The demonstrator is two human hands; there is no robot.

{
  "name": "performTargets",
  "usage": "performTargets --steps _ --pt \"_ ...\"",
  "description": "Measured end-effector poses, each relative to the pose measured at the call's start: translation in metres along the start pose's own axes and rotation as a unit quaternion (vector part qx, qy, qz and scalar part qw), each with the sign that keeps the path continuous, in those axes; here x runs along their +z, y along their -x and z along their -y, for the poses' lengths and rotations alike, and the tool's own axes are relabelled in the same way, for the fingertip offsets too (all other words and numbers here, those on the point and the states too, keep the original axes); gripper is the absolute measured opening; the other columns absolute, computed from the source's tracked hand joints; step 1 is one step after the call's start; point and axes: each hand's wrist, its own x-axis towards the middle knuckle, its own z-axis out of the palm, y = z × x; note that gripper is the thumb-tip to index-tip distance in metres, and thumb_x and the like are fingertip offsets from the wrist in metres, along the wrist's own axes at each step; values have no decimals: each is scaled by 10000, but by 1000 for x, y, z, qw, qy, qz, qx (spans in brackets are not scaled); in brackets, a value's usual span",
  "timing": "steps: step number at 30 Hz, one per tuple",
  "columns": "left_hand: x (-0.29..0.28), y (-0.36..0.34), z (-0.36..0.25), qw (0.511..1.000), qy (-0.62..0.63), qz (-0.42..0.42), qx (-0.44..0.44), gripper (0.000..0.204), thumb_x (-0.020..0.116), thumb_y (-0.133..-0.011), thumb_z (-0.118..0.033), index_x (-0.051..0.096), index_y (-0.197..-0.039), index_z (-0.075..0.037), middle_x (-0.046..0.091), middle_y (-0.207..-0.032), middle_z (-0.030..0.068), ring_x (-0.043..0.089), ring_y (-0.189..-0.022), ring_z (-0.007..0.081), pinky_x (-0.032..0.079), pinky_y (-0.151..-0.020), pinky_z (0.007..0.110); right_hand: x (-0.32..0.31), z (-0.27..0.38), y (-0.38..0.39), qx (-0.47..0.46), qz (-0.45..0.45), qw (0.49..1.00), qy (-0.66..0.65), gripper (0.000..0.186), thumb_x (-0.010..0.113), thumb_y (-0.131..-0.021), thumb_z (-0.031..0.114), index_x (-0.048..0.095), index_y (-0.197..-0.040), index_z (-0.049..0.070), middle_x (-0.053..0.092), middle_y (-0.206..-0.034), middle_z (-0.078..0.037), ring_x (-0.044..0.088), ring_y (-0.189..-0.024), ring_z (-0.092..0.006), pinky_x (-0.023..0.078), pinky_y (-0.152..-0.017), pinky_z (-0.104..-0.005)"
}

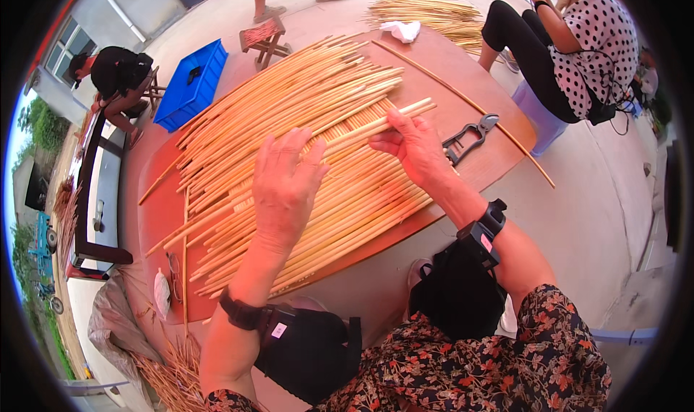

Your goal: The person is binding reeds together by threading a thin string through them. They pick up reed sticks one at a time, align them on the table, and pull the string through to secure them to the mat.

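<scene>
Long straight pale-yellow stalks [289, 94] lie side by side in a wide layer across a reddish-brown table [499, 168]. Near their right-hand ends, my right hand [413, 146] is closed, thumb against fingers, on one or two stalks [376, 128] raised slightly above the others. My left hand [285, 188] hovers over the middle of the layer with its fingers apart, a little blurred, and appears to grip nothing. Beside my right hand lie dark-handled pruning shears [471, 139]. A single longer stalk [463, 94] runs diagonally along the table's right side.
A blue plastic crate [191, 85] stands beyond the table's left side, near a small wooden stool [264, 40]. White cloth [401, 30] rests at the far edge. Another stalk pile [426, 14] lies behind it. One person [593, 50] sits at right, another [119, 72] at left.
</scene>
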Motion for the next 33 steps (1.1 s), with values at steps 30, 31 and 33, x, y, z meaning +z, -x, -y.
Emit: performTargets --steps 30,31,33 --pt "33 -6 -6 996 45 67 -48 436 803 -819 -192 708 -1243 -155 578 -803 24 611 -684 203 481 -568 346 2 3 -3 14 -6 1000 18 244 629 -1024 230 618 -1033 -13 692 -949 -105 717 -798 -196 649 -752 -342" --pt "33 -6 -7 996 43 65 -45 431 801 -822 -194 709 -1242 -157 574 -797 25 609 -675 204 478 -563 349 2 4 -3 15 -8 1000 22 244 630 -1024 231 616 -1039 -12 690 -953 -105 717 -797 -197 650 -753 -344" --pt "33 -7 -7 996 43 62 -45 422 797 -828 -198 712 -1240 -160 566 -785 26 607 -657 207 473 -553 354 4 5 -2 23 -25 999 27 253 624 -1029 245 613 -1027 -8 687 -946 -104 715 -787 -191 646 -741 -339"
